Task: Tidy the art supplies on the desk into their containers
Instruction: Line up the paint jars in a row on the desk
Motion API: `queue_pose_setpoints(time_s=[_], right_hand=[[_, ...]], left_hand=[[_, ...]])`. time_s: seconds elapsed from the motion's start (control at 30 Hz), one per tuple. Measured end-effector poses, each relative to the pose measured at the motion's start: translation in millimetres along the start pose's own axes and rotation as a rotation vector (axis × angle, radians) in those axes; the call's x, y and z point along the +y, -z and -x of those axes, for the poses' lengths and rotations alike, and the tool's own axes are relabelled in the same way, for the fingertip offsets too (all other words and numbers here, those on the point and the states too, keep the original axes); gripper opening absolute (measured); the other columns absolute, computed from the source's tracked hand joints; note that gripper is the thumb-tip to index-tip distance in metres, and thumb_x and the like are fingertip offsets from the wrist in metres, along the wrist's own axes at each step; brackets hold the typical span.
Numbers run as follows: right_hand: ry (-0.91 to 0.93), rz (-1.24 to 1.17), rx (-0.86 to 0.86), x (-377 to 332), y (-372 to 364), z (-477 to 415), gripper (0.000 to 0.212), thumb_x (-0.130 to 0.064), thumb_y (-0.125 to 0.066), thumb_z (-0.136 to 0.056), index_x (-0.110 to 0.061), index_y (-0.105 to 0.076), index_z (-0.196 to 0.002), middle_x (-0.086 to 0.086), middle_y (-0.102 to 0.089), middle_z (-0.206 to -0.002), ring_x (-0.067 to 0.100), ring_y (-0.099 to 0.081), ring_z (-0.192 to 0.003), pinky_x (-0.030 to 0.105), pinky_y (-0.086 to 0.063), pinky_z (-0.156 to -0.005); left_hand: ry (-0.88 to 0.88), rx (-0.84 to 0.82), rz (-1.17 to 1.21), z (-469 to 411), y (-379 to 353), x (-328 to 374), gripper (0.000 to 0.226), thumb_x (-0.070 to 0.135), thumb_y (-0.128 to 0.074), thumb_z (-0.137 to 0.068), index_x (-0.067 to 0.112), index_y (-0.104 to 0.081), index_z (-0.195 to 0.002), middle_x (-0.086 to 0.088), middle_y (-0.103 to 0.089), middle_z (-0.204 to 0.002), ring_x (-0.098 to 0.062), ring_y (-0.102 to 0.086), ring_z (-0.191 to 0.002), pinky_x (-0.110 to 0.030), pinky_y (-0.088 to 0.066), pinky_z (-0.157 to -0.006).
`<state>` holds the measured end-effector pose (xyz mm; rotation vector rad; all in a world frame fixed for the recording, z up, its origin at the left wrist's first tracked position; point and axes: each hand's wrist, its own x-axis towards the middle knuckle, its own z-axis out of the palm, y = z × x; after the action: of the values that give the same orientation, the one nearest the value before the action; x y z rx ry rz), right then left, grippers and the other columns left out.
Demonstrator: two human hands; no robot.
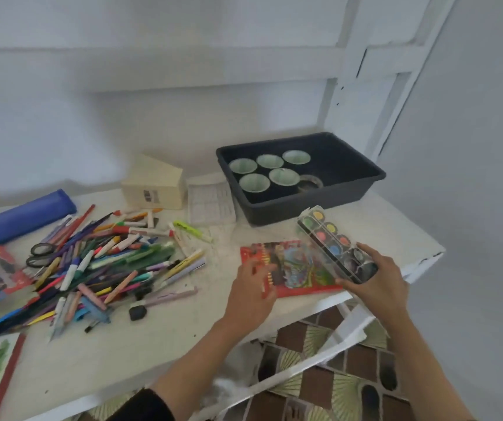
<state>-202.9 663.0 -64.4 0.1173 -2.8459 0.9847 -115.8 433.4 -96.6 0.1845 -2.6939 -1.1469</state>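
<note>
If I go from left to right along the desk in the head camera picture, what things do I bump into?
blue case → pile of pens and markers → left hand → paint set, held in the right hand
</note>
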Motion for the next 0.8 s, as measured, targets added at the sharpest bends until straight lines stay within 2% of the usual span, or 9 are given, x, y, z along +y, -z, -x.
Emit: queue_pose_setpoints(time_s=[0.1, 0.27, 0.4, 0.53, 0.67, 0.8], right_hand=[[-0.105, 0.061, 0.025, 34.9, 20.6, -31.5, 0.082, -0.047, -0.084, -0.06, -0.036, -0.048, -0.133, 0.007, -0.056, -0.122, 0.025, -0.049, -0.115, 0.048, -0.039, -0.097], [-0.229, 0.216, -0.003, 74.3, 43.0, -79.7, 0.085, -0.053, -0.08, -0.063, -0.037, -0.043, -0.137, 0.008, -0.051, -0.13, 0.026, -0.044, -0.121, 0.042, -0.034, -0.097], [-0.259, 0.334, -0.029, 96.6, 52.3, -113.3, 0.084, -0.057, -0.075, -0.066, -0.039, -0.038, -0.139, 0.004, -0.047, -0.133, 0.024, -0.04, -0.124, 0.04, -0.032, -0.098], [-0.249, 0.394, -0.051, 114.5, 48.2, -138.6, 0.08, -0.057, -0.072, -0.067, -0.041, -0.039, -0.138, 0.002, -0.047, -0.13, 0.023, -0.042, -0.122, 0.039, -0.032, -0.098], [-0.211, 0.41, -0.037, 122.3, 36.8, -148.4, 0.08, -0.059, -0.067, -0.069, -0.04, -0.034, -0.14, 0.001, -0.044, -0.131, 0.023, -0.04, -0.123, 0.04, -0.03, -0.099], [-0.121, 0.418, -0.029, 128.9, 34.7, -159.6, 0.072, -0.061, -0.056, -0.079, -0.038, -0.032, -0.142, 0.003, -0.042, -0.135, 0.023, -0.038, -0.126, 0.04, -0.03, -0.099]], left_hand=[[-0.087, -0.121, -0.003, -45.8, -44.5, 45.1, 0.043, 0.02, -0.056, -0.09, 0.02, -0.05, -0.133, -0.001, -0.036, -0.137, -0.015, -0.035, -0.128, -0.03, -0.038, -0.106], [-0.164, -0.246, -0.022, -110.7, -105.7, 104.9, 0.053, 0.022, -0.055, -0.091, 0.023, -0.037, -0.141, 0.0, -0.025, -0.149, -0.017, -0.025, -0.137, -0.032, -0.027, -0.11], [-0.177, -0.334, -0.05, -153.4, -146.8, 137.4, 0.066, 0.025, -0.055, -0.092, 0.02, -0.023, -0.149, -0.003, -0.014, -0.156, -0.021, -0.013, -0.144, -0.034, -0.022, -0.114], [-0.127, -0.38, -0.122, -183.0, -183.3, 152.0, 0.063, 0.03, -0.047, -0.097, 0.019, -0.015, -0.151, -0.006, -0.003, -0.159, -0.025, -0.002, -0.146, -0.039, -0.015, -0.117], [-0.088, -0.413, -0.195, -199.5, -202.9, 148.0, 0.061, 0.036, -0.038, -0.1, 0.024, -0.008, -0.152, -0.001, 0.008, -0.16, -0.026, 0.004, -0.146, -0.047, -0.016, -0.117], [-0.104, -0.394, -0.291, -208.1, -206.9, 144.8, 0.069, 0.053, -0.035, -0.096, 0.029, -0.003, -0.152, 0.001, 0.012, -0.159, -0.024, 0.005, -0.146, -0.053, -0.014, -0.116]])
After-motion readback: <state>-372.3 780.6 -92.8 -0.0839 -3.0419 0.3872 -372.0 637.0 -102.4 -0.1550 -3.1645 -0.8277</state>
